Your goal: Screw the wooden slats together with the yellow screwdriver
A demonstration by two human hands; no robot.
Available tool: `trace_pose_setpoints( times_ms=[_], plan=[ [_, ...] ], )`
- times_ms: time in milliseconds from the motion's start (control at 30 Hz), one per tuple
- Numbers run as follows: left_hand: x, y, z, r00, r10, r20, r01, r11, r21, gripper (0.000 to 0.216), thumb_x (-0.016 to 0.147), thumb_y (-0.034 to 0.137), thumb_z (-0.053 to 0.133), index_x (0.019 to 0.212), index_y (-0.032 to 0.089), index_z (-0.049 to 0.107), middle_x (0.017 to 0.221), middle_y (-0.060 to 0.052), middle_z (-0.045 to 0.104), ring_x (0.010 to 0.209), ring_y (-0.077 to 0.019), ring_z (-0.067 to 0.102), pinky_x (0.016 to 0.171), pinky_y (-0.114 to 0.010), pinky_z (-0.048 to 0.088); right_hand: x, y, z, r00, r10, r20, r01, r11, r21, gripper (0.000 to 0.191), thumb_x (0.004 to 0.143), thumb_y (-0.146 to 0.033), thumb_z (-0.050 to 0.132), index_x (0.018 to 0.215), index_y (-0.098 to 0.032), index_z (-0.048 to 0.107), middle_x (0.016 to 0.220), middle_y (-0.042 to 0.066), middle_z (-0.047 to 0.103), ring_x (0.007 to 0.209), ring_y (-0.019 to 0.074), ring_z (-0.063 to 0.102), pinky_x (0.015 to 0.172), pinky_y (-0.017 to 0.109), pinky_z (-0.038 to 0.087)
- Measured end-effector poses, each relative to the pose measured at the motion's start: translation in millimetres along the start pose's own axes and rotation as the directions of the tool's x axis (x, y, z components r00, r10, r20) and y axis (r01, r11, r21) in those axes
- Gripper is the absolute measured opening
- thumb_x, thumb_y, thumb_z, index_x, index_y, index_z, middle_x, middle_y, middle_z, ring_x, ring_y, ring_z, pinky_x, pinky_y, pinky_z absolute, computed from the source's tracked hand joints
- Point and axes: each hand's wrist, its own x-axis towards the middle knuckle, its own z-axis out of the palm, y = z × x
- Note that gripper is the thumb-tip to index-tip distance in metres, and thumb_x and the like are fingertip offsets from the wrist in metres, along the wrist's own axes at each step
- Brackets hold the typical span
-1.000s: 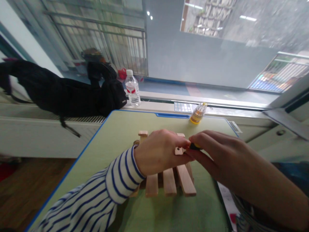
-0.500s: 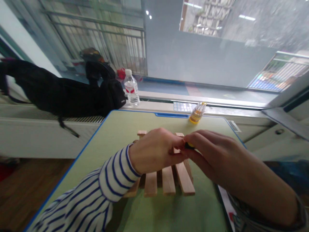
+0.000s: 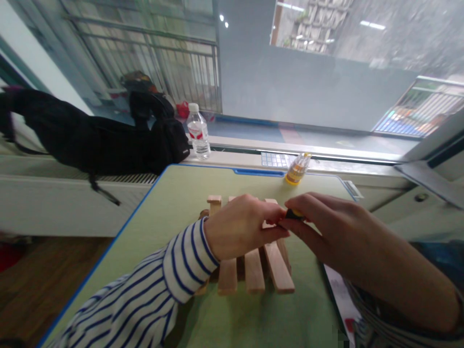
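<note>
My right hand is closed, pinching a small black-and-yellow object between thumb and fingers; most of it is hidden, so its kind does not show. Right beside it, my left hand, in a striped sleeve, has thumb and finger pressed towards the object's left end. Whatever lies between those left fingers cannot be made out. Under both hands, a wooden piece made of several pale slats laid side by side with gaps rests on the table. Its middle is covered by my left hand.
The green table has a blue edge. At its far side stands a clear, yellow-based bottle. On the sill behind are a water bottle and a black bag. A dark-edged board or sheet lies by my right forearm.
Both hands have shifted slightly to the right over the slats, and the black-and-yellow object has moved with them. Slightly more of the slats' far left shows. The slats stay in place.
</note>
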Motion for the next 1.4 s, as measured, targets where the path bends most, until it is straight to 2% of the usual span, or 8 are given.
trace_pose_setpoints(
  times_ms=[367, 667, 867, 967, 1033, 1167, 1267, 1400],
  plan=[
    [-0.6, 0.2, -1.7, 0.999, 0.041, 0.017, -0.041, 0.999, 0.006, 0.013, 0.086, 0.026, 0.050, 0.082, 0.015, 0.057, 0.078, 0.000, 0.059, 0.071, -0.0106, 0.056, 0.062, -0.021, 0.039, 1.8, -1.7, 3.6, 1.000, 0.013, -0.009, -0.013, 1.000, 0.009, 0.006, 0.085, -0.021, 0.054, 0.088, -0.018, 0.051, 0.077, -0.001, 0.056, 0.063, 0.0116, 0.050, 0.057, 0.027, 0.038],
    [0.5, 2.8, -5.7, 0.999, -0.040, 0.012, 0.041, 0.993, -0.107, 0.020, 0.083, 0.033, 0.056, 0.093, 0.017, 0.063, 0.080, 0.001, 0.065, 0.072, -0.0100, 0.059, 0.063, -0.020, 0.040, 4.8, -0.9, 3.6, 1.000, 0.030, -0.003, -0.030, 0.999, 0.042, 0.007, 0.088, -0.024, 0.047, 0.091, -0.019, 0.051, 0.079, 0.000, 0.057, 0.065, 0.0127, 0.052, 0.058, 0.028, 0.039],
    [-0.5, 3.1, -2.7, 0.998, -0.020, -0.060, 0.021, 1.000, 0.022, 0.023, 0.084, 0.037, 0.054, 0.083, 0.016, 0.063, 0.072, 0.002, 0.062, 0.065, -0.0093, 0.056, 0.057, -0.020, 0.036, -0.6, -0.6, -2.2, 1.000, 0.024, -0.018, -0.023, 0.997, 0.077, 0.021, 0.086, -0.029, 0.052, 0.105, -0.020, 0.049, 0.097, 0.002, 0.060, 0.081, 0.0137, 0.056, 0.070, 0.027, 0.044],
    [-0.8, 2.3, -2.0, 0.999, 0.004, -0.035, -0.003, 1.000, 0.024, 0.017, 0.084, 0.031, 0.054, 0.084, 0.016, 0.063, 0.077, 0.000, 0.062, 0.069, -0.0099, 0.056, 0.060, -0.020, 0.039, -3.5, 1.0, -5.5, 0.999, -0.042, -0.004, 0.042, 0.998, 0.054, 0.017, 0.086, -0.018, 0.050, 0.103, -0.020, 0.051, 0.098, 0.002, 0.059, 0.086, 0.0133, 0.055, 0.075, 0.027, 0.044],
    [-0.9, 2.2, -2.4, 0.999, 0.027, -0.018, -0.027, 1.000, 0.006, 0.014, 0.084, 0.026, 0.054, 0.084, 0.015, 0.062, 0.079, 0.000, 0.061, 0.070, -0.0099, 0.056, 0.062, -0.020, 0.039, -3.8, 2.0, -6.1, 0.996, -0.089, 0.027, 0.089, 0.996, -0.007, 0.015, 0.085, -0.014, 0.049, 0.097, -0.020, 0.054, 0.094, 0.002, 0.059, 0.082, 0.0136, 0.054, 0.074, 0.028, 0.043],
    [-1.2, 2.3, -3.3, 0.999, 0.047, -0.003, -0.047, 0.998, -0.032, 0.011, 0.083, 0.020, 0.052, 0.087, 0.015, 0.061, 0.076, 0.001, 0.060, 0.069, -0.0093, 0.055, 0.061, -0.020, 0.039, -2.8, 2.7, -3.9, 0.995, -0.094, 0.018, 0.096, 0.990, -0.102, 0.009, 0.086, -0.016, 0.048, 0.091, -0.020, 0.055, 0.084, 0.001, 0.057, 0.070, 0.0129, 0.051, 0.062, 0.027, 0.040],
    [-1.5, 1.1, -3.1, 0.998, 0.062, 0.014, -0.061, 0.996, -0.059, 0.011, 0.085, 0.019, 0.050, 0.087, 0.015, 0.060, 0.078, 0.000, 0.061, 0.070, -0.0098, 0.055, 0.064, -0.021, 0.039, -2.0, 2.4, -2.3, 0.993, -0.118, 0.024, 0.121, 0.981, -0.150, 0.011, 0.087, -0.016, 0.045, 0.091, -0.019, 0.054, 0.084, 0.002, 0.056, 0.069, 0.0132, 0.049, 0.060, 0.028, 0.038],
    [-1.5, 0.2, -2.8, 0.996, 0.080, 0.041, -0.077, 0.995, -0.066, 0.014, 0.088, 0.021, 0.046, 0.086, 0.015, 0.058, 0.080, -0.001, 0.062, 0.072, -0.0104, 0.056, 0.067, -0.021, 0.040, -1.6, 2.0, -1.4, 0.998, -0.055, 0.018, 0.057, 0.992, -0.116, 0.007, 0.087, -0.019, 0.047, 0.092, -0.019, 0.053, 0.081, 0.000, 0.054, 0.066, 0.0124, 0.048, 0.058, 0.028, 0.036]
  ],
)
